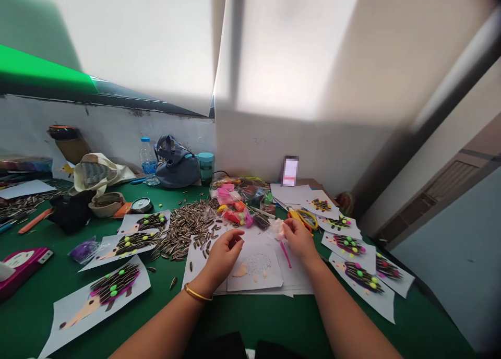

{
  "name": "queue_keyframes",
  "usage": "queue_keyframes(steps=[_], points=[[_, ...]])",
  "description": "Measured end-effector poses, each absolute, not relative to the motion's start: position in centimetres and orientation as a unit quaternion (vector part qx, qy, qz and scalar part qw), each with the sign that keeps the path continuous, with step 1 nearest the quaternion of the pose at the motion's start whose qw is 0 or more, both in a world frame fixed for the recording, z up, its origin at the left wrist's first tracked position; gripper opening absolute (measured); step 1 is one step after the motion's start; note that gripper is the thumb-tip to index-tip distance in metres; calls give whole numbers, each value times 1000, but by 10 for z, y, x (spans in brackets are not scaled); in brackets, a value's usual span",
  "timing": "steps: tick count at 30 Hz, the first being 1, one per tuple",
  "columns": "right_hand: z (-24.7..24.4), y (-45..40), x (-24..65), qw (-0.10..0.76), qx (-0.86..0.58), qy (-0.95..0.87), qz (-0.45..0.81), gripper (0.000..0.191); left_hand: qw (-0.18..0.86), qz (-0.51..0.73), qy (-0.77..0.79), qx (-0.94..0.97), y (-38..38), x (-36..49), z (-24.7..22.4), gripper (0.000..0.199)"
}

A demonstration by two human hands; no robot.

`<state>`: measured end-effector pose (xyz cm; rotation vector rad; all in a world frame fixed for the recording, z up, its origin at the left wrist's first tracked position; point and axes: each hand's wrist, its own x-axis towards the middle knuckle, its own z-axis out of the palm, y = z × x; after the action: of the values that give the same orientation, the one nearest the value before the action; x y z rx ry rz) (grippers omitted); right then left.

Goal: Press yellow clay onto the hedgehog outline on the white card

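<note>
My right hand (299, 239) is closed, its fingertips pinching a crumpled clear plastic bag (276, 227) with something pale in it. A thin magenta strip (286, 254) lies just below that bag on white paper. My left hand (225, 253), with a gold bangle at its wrist, is curled above the paper's left side. Its thumb and fingertips are close together; whatever may be between them is too small to make out. Between my hands lies a white card (255, 267) bearing a dotted hedgehog outline, with a peach-coloured snout and feet on it.
Sunflower seeds (183, 226) are heaped left of the paper. Several seed-covered hedgehog cards, such as one at left (104, 299) and one at right (364, 280), flank my arms. Behind are plastic craft packets (238, 194), yellow scissors (303, 218) and a propped phone (290, 171).
</note>
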<state>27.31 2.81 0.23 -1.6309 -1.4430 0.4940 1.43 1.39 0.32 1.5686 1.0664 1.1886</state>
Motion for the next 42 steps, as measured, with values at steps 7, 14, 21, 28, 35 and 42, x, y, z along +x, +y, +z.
queue_keyframes(steps=[7,14,21,28,35,42], points=[[2,35,290,348,-734,-576,90,28,416,462,444,645,16,13,1,28],[3,32,285,313,-749,-579,73,23,326,411,462,716,9,10,12,19],[4,29,282,271,-767,-579,53,16,294,388,462,741,8,10,15,17],[8,26,280,292,-757,-584,36,13,287,380,457,752,7,10,17,16],[11,18,269,348,-699,-622,60,20,276,361,469,757,8,9,14,17],[7,17,255,357,-641,-679,30,27,265,303,493,772,7,9,14,21]])
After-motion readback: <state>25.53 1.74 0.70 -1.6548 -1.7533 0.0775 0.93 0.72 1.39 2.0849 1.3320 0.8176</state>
